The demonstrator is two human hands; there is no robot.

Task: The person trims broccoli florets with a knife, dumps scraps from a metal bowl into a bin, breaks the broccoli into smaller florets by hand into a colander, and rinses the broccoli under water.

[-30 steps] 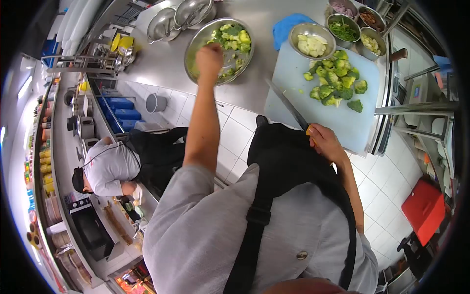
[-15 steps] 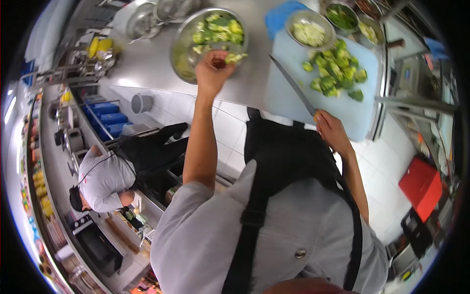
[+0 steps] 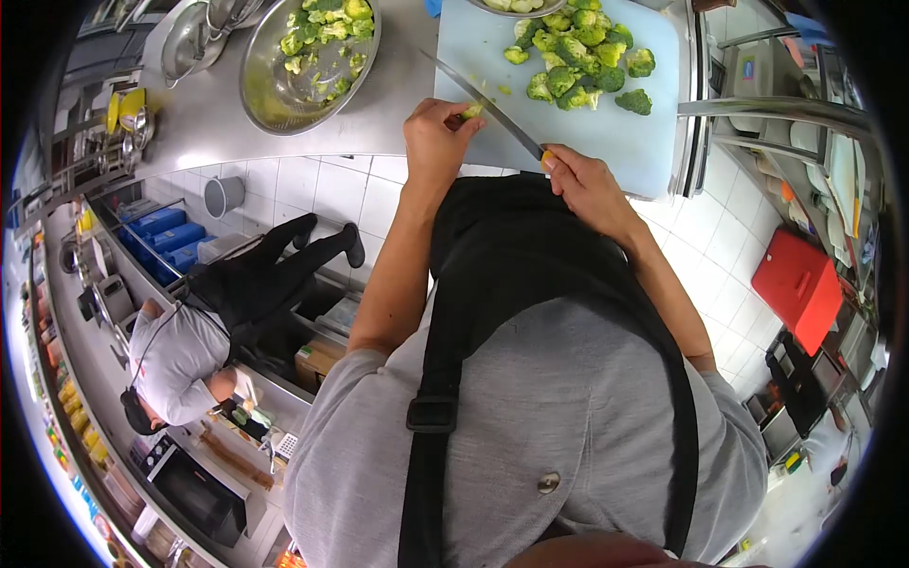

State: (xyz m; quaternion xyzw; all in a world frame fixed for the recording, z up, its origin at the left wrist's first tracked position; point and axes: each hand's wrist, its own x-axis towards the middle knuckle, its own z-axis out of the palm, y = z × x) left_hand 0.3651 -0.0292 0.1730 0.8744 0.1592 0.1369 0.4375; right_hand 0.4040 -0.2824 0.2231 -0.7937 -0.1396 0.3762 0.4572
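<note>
My left hand (image 3: 437,142) pinches a small piece of broccoli (image 3: 472,112) over the near left corner of the pale blue cutting board (image 3: 625,156). Wrapped round the yellow handle of a long knife (image 3: 500,117) is my right hand (image 3: 585,186). The blade points up and left, close to the held piece. A heap of broccoli florets (image 3: 578,57) lies on the board, with a few tiny scraps near the blade. On the steel counter to the left stands a metal bowl (image 3: 251,80) with more broccoli pieces in it.
Metal strainers (image 3: 185,47) stand at the counter's far left. Part of a bowl of pale slices (image 3: 516,5) shows at the board's far edge. A metal rail (image 3: 776,112) runs right of the board. A co-worker (image 3: 180,355) bends over another counter at left. A grey bucket (image 3: 223,195) is on the floor.
My left hand has moved from the metal bowl to the cutting board with a broccoli piece. My right hand still holds the knife. The view has shifted, so bowl and board appear further left and higher.
</note>
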